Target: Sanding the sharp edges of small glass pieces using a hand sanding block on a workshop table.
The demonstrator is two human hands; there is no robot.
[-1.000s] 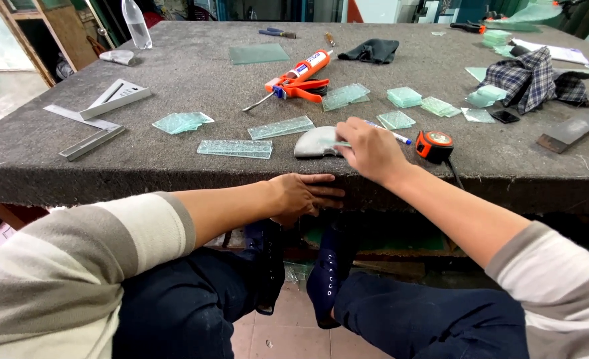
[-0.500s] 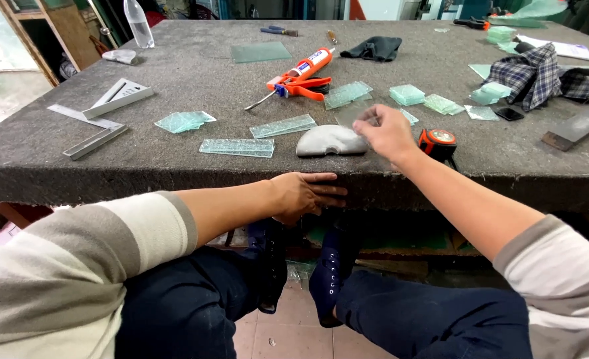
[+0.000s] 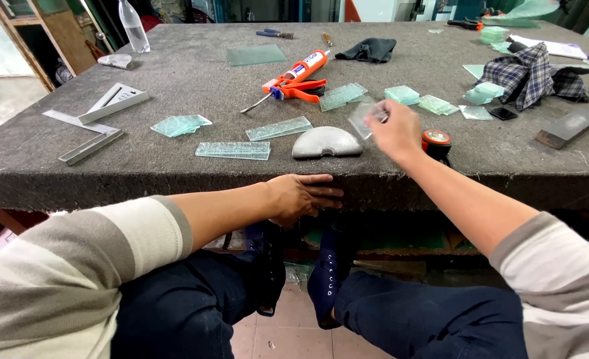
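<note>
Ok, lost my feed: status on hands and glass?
Left hand flat on table edge. Right hand lifting small glass piece. Grey half-round block alongside, apart.

right hand [image 3: 395,131] raised over the felt-covered table [image 3: 174,73], pinching a small clear glass piece [image 3: 362,119] | left hand [image 3: 299,197] flat against the table's front edge | grey half-round block [image 3: 326,143] just beside the right hand | orange caulking gun [image 3: 295,78] beyond

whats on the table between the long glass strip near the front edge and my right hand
In the head view, a grey half-round block lies flat between the glass strip and the right hand, which holds a small glass piece.
</note>
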